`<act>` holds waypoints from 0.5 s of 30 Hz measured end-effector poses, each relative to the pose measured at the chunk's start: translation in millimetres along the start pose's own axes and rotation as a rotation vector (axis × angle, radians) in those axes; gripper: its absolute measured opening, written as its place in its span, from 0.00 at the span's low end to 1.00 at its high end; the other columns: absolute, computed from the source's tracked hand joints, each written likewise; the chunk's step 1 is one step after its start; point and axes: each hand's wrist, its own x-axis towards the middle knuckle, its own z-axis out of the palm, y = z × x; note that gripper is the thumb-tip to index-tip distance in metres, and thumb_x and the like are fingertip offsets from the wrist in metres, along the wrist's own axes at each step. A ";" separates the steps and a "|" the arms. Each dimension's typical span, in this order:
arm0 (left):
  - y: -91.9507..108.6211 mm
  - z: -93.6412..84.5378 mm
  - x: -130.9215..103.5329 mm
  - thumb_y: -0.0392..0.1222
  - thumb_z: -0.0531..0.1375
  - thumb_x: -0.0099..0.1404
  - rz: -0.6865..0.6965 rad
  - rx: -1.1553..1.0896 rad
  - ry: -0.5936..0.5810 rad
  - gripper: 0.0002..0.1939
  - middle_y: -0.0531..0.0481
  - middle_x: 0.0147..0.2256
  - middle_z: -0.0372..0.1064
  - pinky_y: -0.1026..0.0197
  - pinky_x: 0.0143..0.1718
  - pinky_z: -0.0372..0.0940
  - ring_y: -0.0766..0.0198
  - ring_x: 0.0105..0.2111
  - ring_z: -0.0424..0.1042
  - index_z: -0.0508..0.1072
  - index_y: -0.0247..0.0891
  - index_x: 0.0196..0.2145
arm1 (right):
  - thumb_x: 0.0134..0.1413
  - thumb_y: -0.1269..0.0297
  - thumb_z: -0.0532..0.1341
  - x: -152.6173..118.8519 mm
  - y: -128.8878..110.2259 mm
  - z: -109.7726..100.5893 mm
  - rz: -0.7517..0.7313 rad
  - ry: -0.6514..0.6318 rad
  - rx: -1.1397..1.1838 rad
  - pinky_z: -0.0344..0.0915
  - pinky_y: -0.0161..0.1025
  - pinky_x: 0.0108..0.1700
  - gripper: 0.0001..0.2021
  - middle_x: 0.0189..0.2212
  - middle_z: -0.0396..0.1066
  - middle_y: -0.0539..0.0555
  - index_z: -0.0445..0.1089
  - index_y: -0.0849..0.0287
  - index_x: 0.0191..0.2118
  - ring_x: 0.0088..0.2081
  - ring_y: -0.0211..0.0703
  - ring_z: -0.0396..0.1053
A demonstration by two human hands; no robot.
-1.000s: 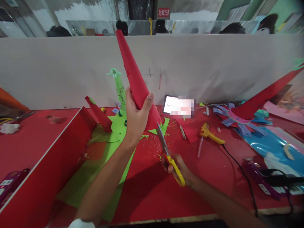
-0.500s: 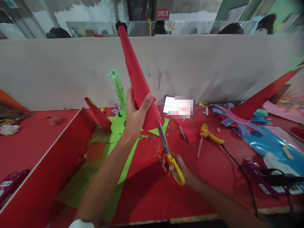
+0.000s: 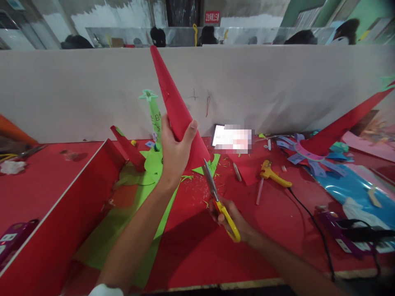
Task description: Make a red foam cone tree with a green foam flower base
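Note:
My left hand [image 3: 177, 150] is wrapped round the lower part of a red paper cone [image 3: 176, 100], its tip leaning up and to the left. A pair of scissors [image 3: 226, 218] with yellow handles is in my right hand [image 3: 230, 213]. The blades point up and away, their tips at the cone's lower right edge; I cannot tell whether they touch it. Below the cone lie green paper pieces [image 3: 212, 164] and small scraps. Behind my left hand stands a green paper cone [image 3: 155, 119] with a star on top and writing on its side.
A yellow glue gun [image 3: 274, 174] with a black cable lies right of the scissors, near a utility knife [image 3: 237, 172] and a lit phone [image 3: 231, 137]. A red divider [image 3: 70, 197] runs along the left. Farther right are a finished-looking red cone [image 3: 345, 119] and a purple power strip [image 3: 339, 234].
The red cone in my left hand has come down and slightly left, its tip now lower against the white partition. The scissors have shifted only slightly.

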 end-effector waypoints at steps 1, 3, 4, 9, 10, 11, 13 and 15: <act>0.5 0.5 -0.3 0.64 0.66 0.66 0.004 0.006 -0.001 0.25 0.48 0.46 0.70 0.57 0.46 0.71 0.59 0.45 0.73 0.69 0.46 0.49 | 0.50 0.26 0.65 -0.6 -0.6 0.1 -0.004 0.015 0.012 0.55 0.35 0.28 0.32 0.30 0.62 0.48 0.63 0.54 0.36 0.28 0.37 0.56; 1.9 1.3 -0.9 0.64 0.66 0.66 0.003 0.017 -0.002 0.24 0.49 0.45 0.70 0.58 0.45 0.70 0.59 0.44 0.72 0.69 0.46 0.49 | 0.51 0.29 0.66 -2.0 -3.1 0.3 -0.007 0.033 0.025 0.55 0.35 0.28 0.30 0.30 0.63 0.48 0.64 0.54 0.35 0.28 0.37 0.57; 2.7 1.5 -1.2 0.63 0.66 0.66 0.002 0.021 0.000 0.24 0.49 0.45 0.70 0.58 0.45 0.70 0.59 0.44 0.72 0.69 0.45 0.49 | 0.52 0.30 0.66 -2.5 -4.8 0.6 -0.006 0.035 0.023 0.55 0.35 0.28 0.29 0.30 0.63 0.49 0.64 0.54 0.35 0.28 0.37 0.57; 4.3 2.0 -1.7 0.61 0.66 0.67 0.010 0.030 0.012 0.22 0.49 0.46 0.70 0.58 0.46 0.70 0.60 0.44 0.72 0.69 0.45 0.49 | 0.50 0.30 0.67 -1.7 -13.6 2.4 -0.012 0.053 -0.018 0.54 0.35 0.27 0.29 0.29 0.64 0.50 0.64 0.55 0.32 0.28 0.37 0.56; 4.3 2.0 -1.7 0.61 0.66 0.67 0.009 0.032 0.013 0.22 0.49 0.46 0.70 0.58 0.47 0.70 0.59 0.45 0.72 0.69 0.46 0.49 | 0.50 0.32 0.68 -1.1 -14.9 2.4 -0.002 0.053 -0.016 0.53 0.34 0.26 0.28 0.28 0.63 0.49 0.64 0.55 0.32 0.27 0.37 0.56; 4.3 2.0 -1.8 0.61 0.66 0.67 0.006 0.032 0.014 0.22 0.49 0.46 0.70 0.58 0.47 0.70 0.59 0.45 0.73 0.69 0.46 0.49 | 0.50 0.34 0.69 -0.6 -15.9 2.3 0.013 0.053 -0.012 0.52 0.34 0.26 0.27 0.28 0.62 0.48 0.64 0.55 0.32 0.26 0.36 0.55; 4.5 1.9 -2.0 0.61 0.66 0.67 -0.003 0.031 0.016 0.22 0.49 0.47 0.70 0.58 0.48 0.70 0.59 0.46 0.73 0.69 0.46 0.49 | 0.49 0.40 0.71 0.1 -16.7 1.8 0.040 0.050 -0.003 0.51 0.34 0.25 0.25 0.27 0.62 0.47 0.64 0.55 0.31 0.25 0.35 0.54; 5.0 2.0 -2.7 0.61 0.66 0.67 -0.013 0.026 0.020 0.23 0.48 0.47 0.71 0.57 0.48 0.71 0.59 0.47 0.73 0.69 0.45 0.50 | 0.48 0.44 0.73 0.5 -16.0 1.5 0.058 0.060 0.004 0.51 0.33 0.24 0.23 0.26 0.63 0.47 0.65 0.55 0.31 0.25 0.34 0.54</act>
